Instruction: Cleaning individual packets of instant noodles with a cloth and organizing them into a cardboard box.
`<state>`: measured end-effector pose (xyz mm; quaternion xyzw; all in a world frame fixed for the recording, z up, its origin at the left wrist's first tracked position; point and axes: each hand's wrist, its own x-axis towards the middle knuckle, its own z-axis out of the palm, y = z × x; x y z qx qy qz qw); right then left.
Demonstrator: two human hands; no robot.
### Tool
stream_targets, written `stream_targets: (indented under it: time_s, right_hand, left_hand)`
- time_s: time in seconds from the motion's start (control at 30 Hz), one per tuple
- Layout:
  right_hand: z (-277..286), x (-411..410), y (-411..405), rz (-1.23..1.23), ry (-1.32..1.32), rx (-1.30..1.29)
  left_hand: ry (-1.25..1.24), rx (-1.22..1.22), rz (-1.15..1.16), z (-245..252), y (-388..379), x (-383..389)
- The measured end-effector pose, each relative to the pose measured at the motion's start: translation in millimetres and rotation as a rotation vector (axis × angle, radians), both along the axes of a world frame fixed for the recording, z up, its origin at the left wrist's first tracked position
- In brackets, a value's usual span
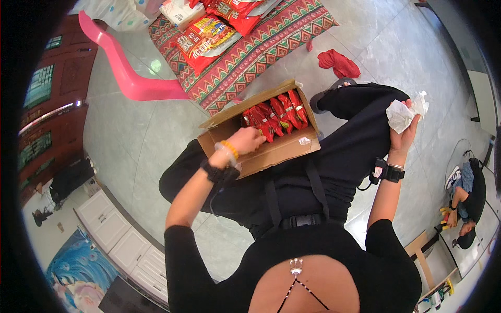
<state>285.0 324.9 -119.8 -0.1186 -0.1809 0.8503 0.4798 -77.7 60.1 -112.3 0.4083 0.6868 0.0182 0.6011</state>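
An open cardboard box (274,158) rests across my lap, with several small red packets (289,111) standing in a row inside. My left hand (246,141) reaches over the box's left part. Its fingertips are at the nearest packets; whether they grip one is hidden by the hand. Out to the right, above my knee, my right hand (403,135) holds crumpled white tissue (400,116).
Ahead stands a low table with a patterned cloth (250,70), bearing red noodle bags (205,39) and a tissue pack (182,13). A pink curved piece (129,84) juts left. Red cloth (338,64) lies on the floor. Another person (467,203) is at far right.
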Motion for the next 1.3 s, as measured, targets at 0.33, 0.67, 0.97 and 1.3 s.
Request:
stream_targets:
  time_s: [0.33, 0.67, 0.97, 1.3]
  right_hand:
    - [2, -23, -10, 0.025, 0.128, -0.023]
    - [0, -1, -3, 0.011, 0.069, 0.018]
    - [2, -10, -2, 0.042, 0.028, 0.048]
    - [72, -77, -62, 0.176, -0.895, 0.409]
  left_hand:
    - [0.115, -0.758, 0.765, -188, -76, -96]
    - [0.235, -0.152, 0.399, -151, -18, -34]
    - [0.152, -0.115, 0.414, -140, -32, -51]
    - [-0.254, 0.074, 0.916, 72, -39, -17]
